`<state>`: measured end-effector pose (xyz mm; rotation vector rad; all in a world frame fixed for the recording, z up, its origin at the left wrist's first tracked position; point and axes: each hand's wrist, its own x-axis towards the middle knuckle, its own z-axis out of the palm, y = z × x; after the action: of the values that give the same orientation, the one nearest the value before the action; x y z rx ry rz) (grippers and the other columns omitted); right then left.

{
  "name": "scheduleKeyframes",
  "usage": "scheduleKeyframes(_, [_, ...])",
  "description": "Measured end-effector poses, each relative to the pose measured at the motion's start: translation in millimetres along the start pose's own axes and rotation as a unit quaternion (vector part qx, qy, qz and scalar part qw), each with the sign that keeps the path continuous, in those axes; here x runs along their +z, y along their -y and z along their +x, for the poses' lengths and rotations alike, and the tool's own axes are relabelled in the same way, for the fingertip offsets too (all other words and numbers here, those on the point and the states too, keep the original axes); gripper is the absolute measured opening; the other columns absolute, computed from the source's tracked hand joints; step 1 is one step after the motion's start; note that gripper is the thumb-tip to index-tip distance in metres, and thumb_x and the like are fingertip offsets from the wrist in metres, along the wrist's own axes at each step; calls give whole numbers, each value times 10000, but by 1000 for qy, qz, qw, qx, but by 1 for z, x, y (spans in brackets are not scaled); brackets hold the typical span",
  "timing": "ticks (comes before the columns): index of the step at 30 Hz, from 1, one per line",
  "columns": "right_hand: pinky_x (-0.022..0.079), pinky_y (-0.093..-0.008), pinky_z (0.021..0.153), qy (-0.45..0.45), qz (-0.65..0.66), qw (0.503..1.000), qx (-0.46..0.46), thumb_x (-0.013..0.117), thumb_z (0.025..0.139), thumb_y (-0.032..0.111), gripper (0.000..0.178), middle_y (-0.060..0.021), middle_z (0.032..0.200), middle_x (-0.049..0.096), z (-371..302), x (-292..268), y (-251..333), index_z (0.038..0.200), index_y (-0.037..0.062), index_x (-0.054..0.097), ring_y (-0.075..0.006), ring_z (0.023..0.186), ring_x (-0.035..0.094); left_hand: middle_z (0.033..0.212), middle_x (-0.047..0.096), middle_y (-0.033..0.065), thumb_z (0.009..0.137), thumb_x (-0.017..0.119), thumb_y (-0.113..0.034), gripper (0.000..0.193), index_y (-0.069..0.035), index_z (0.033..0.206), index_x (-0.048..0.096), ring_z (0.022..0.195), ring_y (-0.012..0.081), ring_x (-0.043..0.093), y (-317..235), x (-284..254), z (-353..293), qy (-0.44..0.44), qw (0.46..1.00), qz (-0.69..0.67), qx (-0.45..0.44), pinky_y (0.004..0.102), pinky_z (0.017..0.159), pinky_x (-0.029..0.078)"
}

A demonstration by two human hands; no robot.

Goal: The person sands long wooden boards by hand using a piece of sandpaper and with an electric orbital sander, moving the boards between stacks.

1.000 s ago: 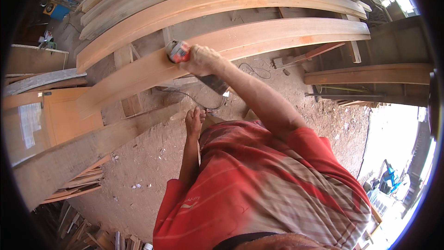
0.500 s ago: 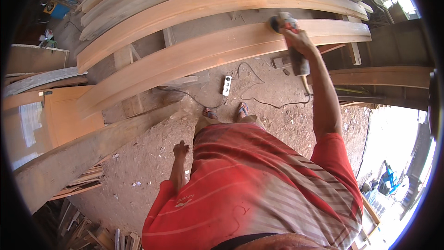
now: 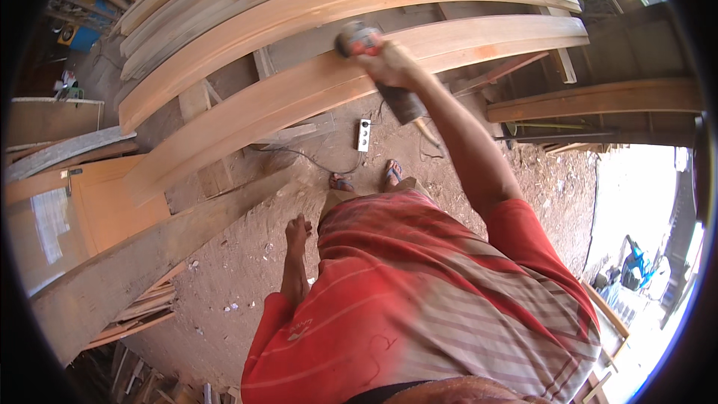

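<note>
My right hand (image 3: 392, 67) grips a red and dark angle grinder (image 3: 363, 40), its body and cord trailing below the wrist. The grinder's head rests on or just over the upper edge of a long reddish-brown plank (image 3: 299, 97), near the plank's middle; the exact contact is blurred. My left hand (image 3: 298, 229) hangs low beside my body, its fingers curled with nothing visible in them. Below the plank, a white power strip (image 3: 363, 135) lies on the ground with a plug in it.
A second plank (image 3: 299, 15) runs behind the first, with more boards stacked beyond. A thick beam (image 3: 164, 251) slants across the left, next to an orange-brown wooden panel (image 3: 116, 198). Dark cable (image 3: 299, 152) crosses the ground. Several wood offcuts (image 3: 146, 303) lie lower left.
My right hand has swept the grinder leftward along the plank, from its right part to about its middle. The left hand stays low at my side, with only a slight shift.
</note>
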<state>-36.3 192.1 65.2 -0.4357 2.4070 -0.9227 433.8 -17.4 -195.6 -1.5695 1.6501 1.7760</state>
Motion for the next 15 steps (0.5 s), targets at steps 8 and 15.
scheduleKeyframes(8, [545, -463, 899, 72, -45, 996, -11, 624, 836, 442, 503, -253, 1042, 721, -29, 34, 46, 1089, 11, 687, -399, 1027, 699, 876, 688, 101, 1012, 545, -454, 464, 6, 1055, 585, 734, 180, 665, -53, -3, 13, -13, 999, 1, 48, 303, 637, 547])
scheduleKeyframes(15, [515, -341, 718, -141, 76, 974, 162, 687, 825, 520, 520, -62, 777, 663, -48, -100, -104, 934, 13, 717, -162, 761, 630, 804, 677, 114, 1009, 556, -436, 458, 18, 1067, 580, 655, 178, 650, 111, -89, 16, -17, 976, -156, -152, 297, 560, 530])
